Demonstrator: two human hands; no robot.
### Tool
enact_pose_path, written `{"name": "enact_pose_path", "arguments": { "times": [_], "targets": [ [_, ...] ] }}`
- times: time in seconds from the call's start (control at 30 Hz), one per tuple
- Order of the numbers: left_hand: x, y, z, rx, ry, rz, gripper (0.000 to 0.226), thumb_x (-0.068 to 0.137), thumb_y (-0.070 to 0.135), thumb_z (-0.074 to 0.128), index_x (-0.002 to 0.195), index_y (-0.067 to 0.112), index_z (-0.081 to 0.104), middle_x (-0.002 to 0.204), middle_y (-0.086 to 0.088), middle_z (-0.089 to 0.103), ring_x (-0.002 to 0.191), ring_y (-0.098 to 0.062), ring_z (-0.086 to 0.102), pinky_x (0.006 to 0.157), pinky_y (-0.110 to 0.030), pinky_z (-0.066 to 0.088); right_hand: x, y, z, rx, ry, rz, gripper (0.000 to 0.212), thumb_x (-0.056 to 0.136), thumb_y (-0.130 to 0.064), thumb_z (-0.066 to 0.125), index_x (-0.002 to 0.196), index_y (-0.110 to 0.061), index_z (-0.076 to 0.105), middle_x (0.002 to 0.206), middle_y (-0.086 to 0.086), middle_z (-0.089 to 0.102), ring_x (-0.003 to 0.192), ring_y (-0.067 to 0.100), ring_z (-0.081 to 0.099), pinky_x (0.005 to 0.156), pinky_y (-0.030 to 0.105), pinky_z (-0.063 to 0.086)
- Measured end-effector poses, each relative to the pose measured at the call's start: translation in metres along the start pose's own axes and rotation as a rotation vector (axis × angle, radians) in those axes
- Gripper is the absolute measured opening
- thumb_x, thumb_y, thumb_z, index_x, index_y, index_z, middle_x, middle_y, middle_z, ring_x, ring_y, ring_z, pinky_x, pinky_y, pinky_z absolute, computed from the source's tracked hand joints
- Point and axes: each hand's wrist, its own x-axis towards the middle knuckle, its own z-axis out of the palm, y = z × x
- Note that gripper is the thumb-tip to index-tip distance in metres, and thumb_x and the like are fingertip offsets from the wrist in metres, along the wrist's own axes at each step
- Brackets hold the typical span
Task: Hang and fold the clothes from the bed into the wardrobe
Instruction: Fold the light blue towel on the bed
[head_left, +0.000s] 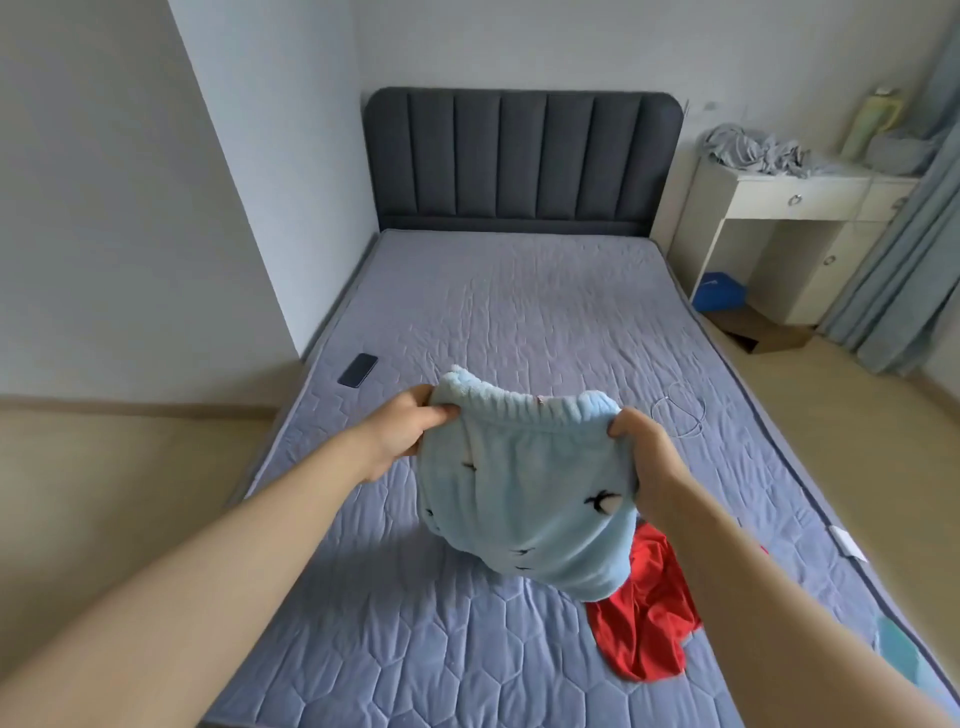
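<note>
Fluffy pale-blue garment (524, 483), small black marks, elastic waistband uppermost

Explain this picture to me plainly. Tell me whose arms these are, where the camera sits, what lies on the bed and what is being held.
There is no machine here. A person wears one wide-angle camera on the head, looking forward and down, so the two bare arms reaching in from below are their own.

The left hand and the right hand each have a grip on the gathered top band of a light blue fleecy garment, holding it up and spread so it hangs over the bed.

On the bed lie a crumpled red garment near the right arm, a dark phone by the left edge and a thin looped cable. A white desk beside the bed carries a heap of grey cloth.
</note>
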Motion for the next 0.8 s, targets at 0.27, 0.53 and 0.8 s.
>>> {"name": "enact_pose_path", "arguments": {
  "times": [0.27, 0.53, 0.8],
  "targets": [
    [0.031, -0.069, 0.021, 0.018, -0.057, -0.195, 0.024, 0.094, 0.014, 0.053, 0.117, 0.014, 0.050, 0.096, 0.003, 0.063, 0.082, -0.009, 0.061, 0.068, -0.022, 0.049, 0.023, 0.077, -0.007, 0.000, 0.101, 0.214, 0.034, 0.048, -0.022, 0.051, 0.079, -0.010, 0.058, 0.080, 0.016, 0.054, 0.076, 0.028, 0.048, 0.069, 0.036, 0.035],
    [0.160, -0.087, 0.033, 0.199, 0.118, -0.218, 0.031, 0.089, 0.024, 0.060, 0.119, 0.019, 0.055, 0.101, 0.003, 0.061, 0.090, -0.012, 0.056, 0.070, -0.020, 0.040, 0.154, 0.084, -0.009, -0.109, 0.228, 0.163, 0.030, 0.079, -0.013, 0.055, 0.053, -0.018, 0.040, 0.048, -0.003, 0.035, 0.050, 0.016, 0.032, 0.048, 0.025, 0.026],
    [0.346, -0.052, 0.040, 0.053, 0.306, -0.089, 0.059, 0.095, 0.023, 0.049, 0.147, 0.023, 0.021, 0.136, -0.008, 0.048, 0.120, -0.021, 0.052, 0.103, -0.033, 0.039, 0.326, 0.029, 0.007, -0.125, 0.296, -0.085, 0.042, 0.095, -0.025, 0.043, 0.137, -0.025, 0.043, 0.129, 0.000, 0.054, 0.110, 0.018, 0.053, 0.092, 0.030, 0.042]
  ]
}}
